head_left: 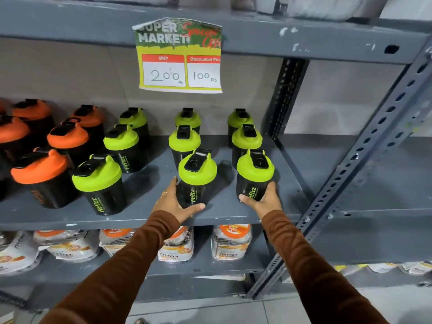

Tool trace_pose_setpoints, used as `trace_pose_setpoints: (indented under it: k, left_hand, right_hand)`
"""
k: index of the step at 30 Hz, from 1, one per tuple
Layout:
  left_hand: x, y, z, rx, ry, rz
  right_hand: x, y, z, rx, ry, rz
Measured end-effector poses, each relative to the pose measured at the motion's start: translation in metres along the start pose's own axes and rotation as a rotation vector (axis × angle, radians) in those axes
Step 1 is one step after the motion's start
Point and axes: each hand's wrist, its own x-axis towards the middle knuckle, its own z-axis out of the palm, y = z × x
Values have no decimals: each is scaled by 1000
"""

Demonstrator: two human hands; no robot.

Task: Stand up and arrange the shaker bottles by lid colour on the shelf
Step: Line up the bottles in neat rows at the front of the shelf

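Black shaker bottles stand on the grey shelf (145, 213). Several with orange lids (39, 167) fill the left side; several with green lids (97, 174) stand in three rows towards the right. My left hand (174, 202) wraps the base of the front green-lid bottle in the middle row (197, 170). My right hand (261, 199) grips the base of the front green-lid bottle in the right row (254, 169). Both bottles are upright and rest on the shelf near its front edge.
A price card (180, 57) hangs from the shelf above. Perforated steel uprights (364, 155) frame the right end. White and orange packaged jars (231, 242) sit on the shelf below. The neighbouring bay at the right (374, 171) holds nothing visible.
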Motion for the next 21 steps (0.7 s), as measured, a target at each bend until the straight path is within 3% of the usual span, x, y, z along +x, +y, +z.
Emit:
trace_pose_setpoints:
  k: [3,8,14,21]
  left_hand:
    - [7,10,6,-171,-29,-16]
    - [10,16,16,-233,30,-79]
    - [-10,16,8,-144,151,-107]
    - [-22,15,-1,-121,174,-128]
  right_hand:
    - [2,2,-2,11,-14,-13]
    - [4,6,-4,-21,-10,-8]
    - [2,11,-11,-43,-5,-24]
    - [-3,17,-14,-29,-16,-56]
